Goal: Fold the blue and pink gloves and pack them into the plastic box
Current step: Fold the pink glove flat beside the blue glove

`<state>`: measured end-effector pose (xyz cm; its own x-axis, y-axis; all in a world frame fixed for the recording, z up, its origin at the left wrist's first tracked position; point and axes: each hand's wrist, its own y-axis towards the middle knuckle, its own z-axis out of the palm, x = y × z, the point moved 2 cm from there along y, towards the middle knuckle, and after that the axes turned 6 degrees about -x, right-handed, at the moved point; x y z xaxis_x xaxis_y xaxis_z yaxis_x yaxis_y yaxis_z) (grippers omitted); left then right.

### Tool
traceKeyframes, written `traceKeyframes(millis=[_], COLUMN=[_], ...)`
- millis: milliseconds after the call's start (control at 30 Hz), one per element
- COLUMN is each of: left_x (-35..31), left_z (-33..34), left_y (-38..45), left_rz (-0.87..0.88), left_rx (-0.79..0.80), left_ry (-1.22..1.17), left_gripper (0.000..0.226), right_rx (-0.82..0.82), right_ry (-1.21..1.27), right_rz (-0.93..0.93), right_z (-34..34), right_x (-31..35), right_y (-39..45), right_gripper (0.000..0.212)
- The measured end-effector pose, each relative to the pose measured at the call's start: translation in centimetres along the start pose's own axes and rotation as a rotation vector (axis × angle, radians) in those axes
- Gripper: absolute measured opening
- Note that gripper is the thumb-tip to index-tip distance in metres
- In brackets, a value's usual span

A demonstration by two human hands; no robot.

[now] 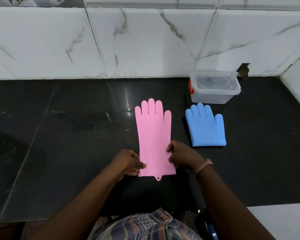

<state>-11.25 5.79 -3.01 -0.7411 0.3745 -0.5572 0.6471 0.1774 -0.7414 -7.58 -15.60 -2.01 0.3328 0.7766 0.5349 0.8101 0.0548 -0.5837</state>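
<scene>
A pink glove (153, 132) lies flat and full length on the dark counter, fingers pointing to the wall. My left hand (129, 161) pinches its cuff on the left edge, and my right hand (182, 154) pinches the cuff's right edge. To the right lies the blue glove (205, 126), folded in half with its fingers toward the wall. Just behind the blue glove stands the clear plastic box (215, 88), lid off, with a red latch on its left side. The box holds no glove.
The black stone counter (76, 135) ends at a white marble-tiled wall (145, 40) behind and a side wall at the far right. A hole in the tiles (243, 70) sits behind the box. The counter's front edge is near my body.
</scene>
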Motion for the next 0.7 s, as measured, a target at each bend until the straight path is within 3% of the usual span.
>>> traceKeyframes(millis=[267,467,633,700], left_x=[-0.7,-1.5,-1.1,-1.0], left_z=[0.0,0.5,0.1,-0.7], left_y=[0.1,-1.4,-1.0,-0.2], left_rz=[0.165,0.349,0.351,0.365], left_rx=[-0.132,-0.292,-0.209,-0.230], left_ry=[0.442,0.904,0.935,0.857], left_gripper=[0.026,0.036,0.046,0.052], right_rx=[-0.008,0.000,0.019,-0.104], right_ry=[-0.099,-0.449,-0.647,-0.592], right_rz=[-0.050,-0.167,-0.149,-0.169], right_z=[0.2,0.6,-0.5,-1.2], right_x=[0.5,1.5,1.6,1.7], right_y=[-0.4,-0.8,0.1,0.7], right_gripper=[0.027,0.026,0.026,0.026])
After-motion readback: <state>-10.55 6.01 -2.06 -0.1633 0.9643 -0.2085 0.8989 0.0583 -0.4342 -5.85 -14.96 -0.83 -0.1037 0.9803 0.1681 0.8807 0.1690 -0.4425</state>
